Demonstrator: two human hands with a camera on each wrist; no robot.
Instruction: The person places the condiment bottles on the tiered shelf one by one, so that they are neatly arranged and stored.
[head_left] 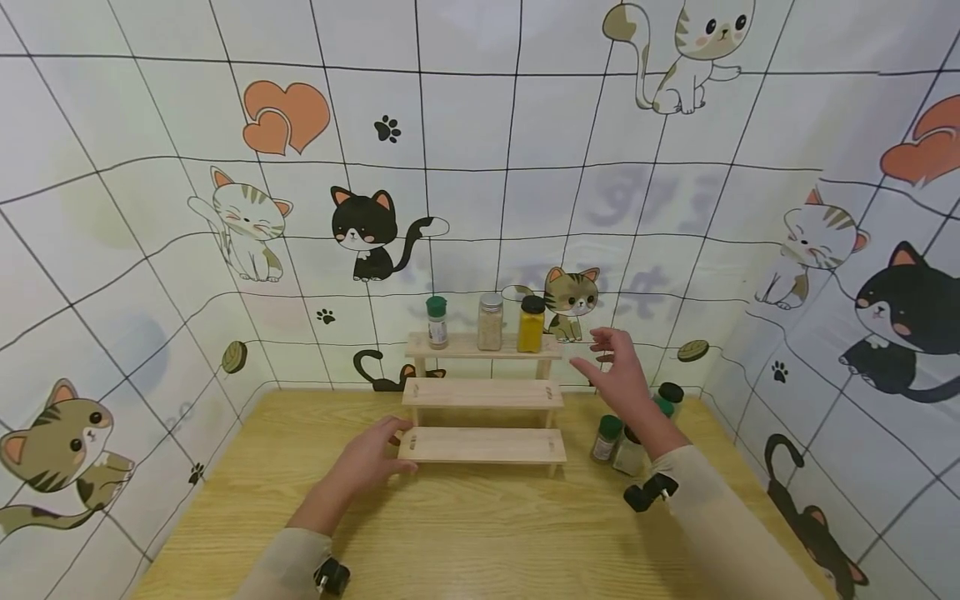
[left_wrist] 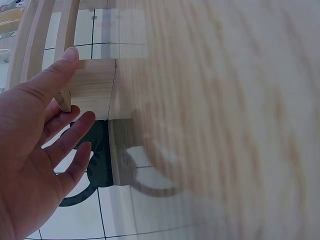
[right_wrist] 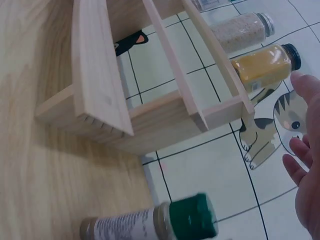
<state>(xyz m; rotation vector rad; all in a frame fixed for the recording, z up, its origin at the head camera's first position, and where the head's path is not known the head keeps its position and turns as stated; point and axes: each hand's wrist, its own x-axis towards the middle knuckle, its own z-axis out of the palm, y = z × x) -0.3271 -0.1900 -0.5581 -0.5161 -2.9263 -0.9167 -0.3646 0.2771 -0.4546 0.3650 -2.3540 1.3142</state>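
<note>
A three-tier wooden spice rack (head_left: 483, 393) stands on the table. My left hand (head_left: 369, 458) holds the left end of its lowest shelf; in the left wrist view the thumb (left_wrist: 64, 67) lies on one side of the board and the index finger on the other. On the top shelf stand a green-capped spice jar (head_left: 437, 323), a jar of pale grains (head_left: 491, 323) and a black-capped jar of yellow spice (head_left: 531, 327). To the right of the yellow jar, my right hand (head_left: 618, 371) is raised with fingers loosely bent, holding nothing and apart from the jar.
Several more spice jars stand to the right of the rack, among them a green-capped one (head_left: 606, 437), partly hidden by the right forearm. Behind the wooden table (head_left: 480, 533) hangs a white cloth (head_left: 480, 208) with grid lines and cartoon cats.
</note>
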